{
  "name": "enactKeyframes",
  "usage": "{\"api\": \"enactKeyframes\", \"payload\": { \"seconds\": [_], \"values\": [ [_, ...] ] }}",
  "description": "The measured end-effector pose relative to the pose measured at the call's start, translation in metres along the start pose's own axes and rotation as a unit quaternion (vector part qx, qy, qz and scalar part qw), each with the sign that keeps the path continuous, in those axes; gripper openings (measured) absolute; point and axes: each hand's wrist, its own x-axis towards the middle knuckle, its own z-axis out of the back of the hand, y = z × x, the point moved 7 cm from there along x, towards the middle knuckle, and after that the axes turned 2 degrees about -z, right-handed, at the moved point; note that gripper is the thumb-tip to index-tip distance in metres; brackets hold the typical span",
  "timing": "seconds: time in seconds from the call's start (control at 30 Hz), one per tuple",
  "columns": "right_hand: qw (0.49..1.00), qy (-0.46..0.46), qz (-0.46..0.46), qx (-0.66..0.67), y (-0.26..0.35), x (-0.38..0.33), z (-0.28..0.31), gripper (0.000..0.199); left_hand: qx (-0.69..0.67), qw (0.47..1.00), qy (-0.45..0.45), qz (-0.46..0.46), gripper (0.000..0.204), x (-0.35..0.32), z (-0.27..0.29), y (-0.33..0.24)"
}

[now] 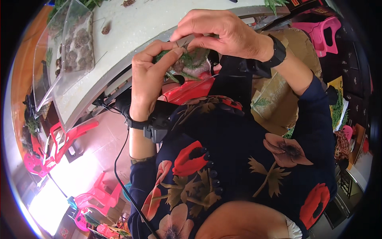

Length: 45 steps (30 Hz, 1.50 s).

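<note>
My left hand (pixel 151 71) pinches a green artificial evergreen sprig (pixel 193 61) between thumb and index finger, just off the table's near edge. Its feathery needles spread below and to the right of those fingers. Close against it, my right hand (pixel 219 34) has thumb and fingertips brought together at the sprig's upper end, where thin dark stems (pixel 184 45) show. Whether a wire or some other small piece sits in the right fingertips is hidden. Something brownish lies among the needles, too unclear to name. Both wrists wear black straps.
A clear plastic bag of pine cones (pixel 77 49) lies on the white table (pixel 123 26), near a loose pine cone (pixel 105 30). More greenery (pixel 274 4) sits at the far edge. To my right stands a cardboard box (pixel 274 115); pink plastic chairs (pixel 99 195) are at lower left.
</note>
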Motion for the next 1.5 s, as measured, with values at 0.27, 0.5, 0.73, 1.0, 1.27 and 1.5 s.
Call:
{"api": "enactKeyframes", "payload": {
  "seconds": [0.27,0.5,0.73,1.0,1.27,1.5],
  "values": [
    [0.950,0.005,0.251,-0.184,0.035,0.005,0.003,0.019,-0.117,0.986,0.089,0.072,0.010,0.000,-0.007,0.003],
    [0.980,0.056,0.007,-0.189,-0.007,0.001,-0.015,0.012,0.272,0.951,-0.037,-0.139,0.010,0.000,-0.008,-0.012],
    [0.907,-0.005,0.246,-0.342,0.021,0.002,0.000,0.011,-0.012,1.000,0.007,0.008,0.010,0.004,-0.002,0.004],
    [0.944,0.038,0.176,-0.277,0.015,-0.001,-0.012,0.012,0.087,0.995,0.033,-0.027,0.011,0.001,-0.010,-0.001],
    [0.985,0.040,0.068,-0.157,0.011,0.006,-0.008,0.009,0.122,0.992,-0.016,-0.039,0.012,-0.002,-0.002,0.001],
    [0.897,0.022,0.303,-0.320,0.033,0.001,-0.003,0.011,-0.177,0.976,0.084,0.091,0.012,-0.001,-0.006,0.014]
  ]
}}
